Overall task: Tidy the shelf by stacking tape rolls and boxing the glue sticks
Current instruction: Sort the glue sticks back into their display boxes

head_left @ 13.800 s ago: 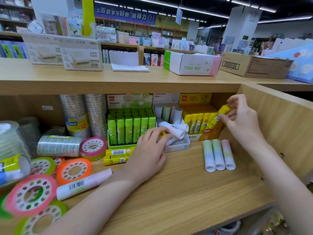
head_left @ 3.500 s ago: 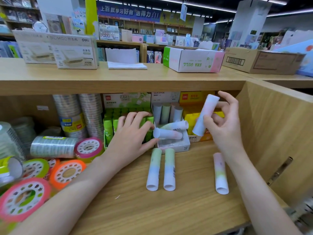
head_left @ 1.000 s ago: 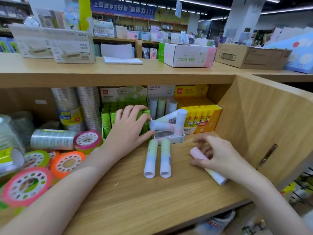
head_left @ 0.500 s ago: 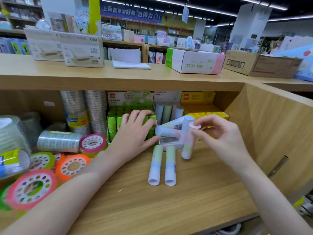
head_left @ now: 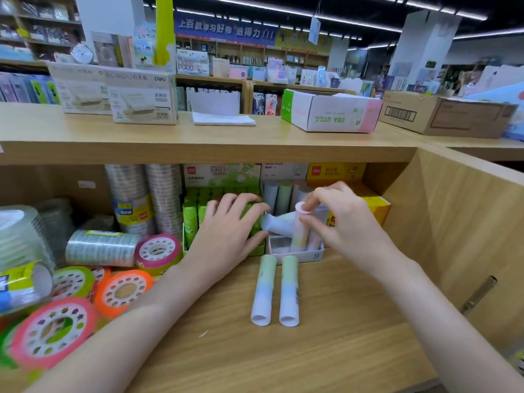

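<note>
R hand [head_left: 344, 222] pinches pastel glue stick [head_left: 300, 226] upright in white box [head_left: 309, 254].

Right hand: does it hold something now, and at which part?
The right hand pinches a pastel glue stick near its pink top end, standing it upright in the white box.

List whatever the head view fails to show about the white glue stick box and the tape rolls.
- White box: how many sticks it holds; the right hand covers its right part.
- Pink-topped stick: whether its base is seated; the box wall hides it.
- Green glue sticks: partly covered by the left hand.
- Tape rolls at far left: cut off by the frame edge and blurred.
</note>
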`<move>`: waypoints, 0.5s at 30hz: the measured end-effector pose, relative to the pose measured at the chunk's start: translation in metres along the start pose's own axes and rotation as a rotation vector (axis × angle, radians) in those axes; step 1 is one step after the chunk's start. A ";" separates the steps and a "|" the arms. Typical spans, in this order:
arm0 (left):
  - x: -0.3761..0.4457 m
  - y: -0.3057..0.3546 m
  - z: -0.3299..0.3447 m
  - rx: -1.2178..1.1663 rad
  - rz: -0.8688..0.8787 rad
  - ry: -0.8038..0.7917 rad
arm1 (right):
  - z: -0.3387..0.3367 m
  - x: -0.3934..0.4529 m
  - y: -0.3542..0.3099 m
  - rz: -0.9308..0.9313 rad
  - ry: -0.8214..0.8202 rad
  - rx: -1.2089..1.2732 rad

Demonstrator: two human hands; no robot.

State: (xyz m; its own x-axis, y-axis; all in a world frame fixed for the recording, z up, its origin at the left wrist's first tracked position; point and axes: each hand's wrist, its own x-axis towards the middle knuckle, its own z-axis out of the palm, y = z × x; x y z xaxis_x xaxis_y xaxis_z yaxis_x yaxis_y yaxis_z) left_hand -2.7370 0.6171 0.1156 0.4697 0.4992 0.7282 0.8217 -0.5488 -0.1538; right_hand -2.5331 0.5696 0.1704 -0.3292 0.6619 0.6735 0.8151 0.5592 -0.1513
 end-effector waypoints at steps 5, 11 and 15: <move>0.000 0.001 -0.002 -0.022 -0.005 -0.030 | -0.004 0.002 0.009 0.092 -0.061 -0.010; 0.001 0.006 -0.016 -0.333 -0.073 0.111 | -0.002 -0.003 0.012 0.163 -0.060 0.137; 0.003 0.009 -0.021 -0.409 -0.102 0.203 | -0.002 0.003 0.009 0.148 -0.029 0.153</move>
State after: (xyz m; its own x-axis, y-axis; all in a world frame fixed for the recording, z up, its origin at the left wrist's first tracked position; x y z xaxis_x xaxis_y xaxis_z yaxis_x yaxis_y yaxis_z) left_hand -2.7348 0.5999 0.1304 0.2875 0.4453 0.8480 0.6465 -0.7435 0.1712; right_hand -2.5256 0.5757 0.1728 -0.2271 0.7552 0.6149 0.7744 0.5229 -0.3561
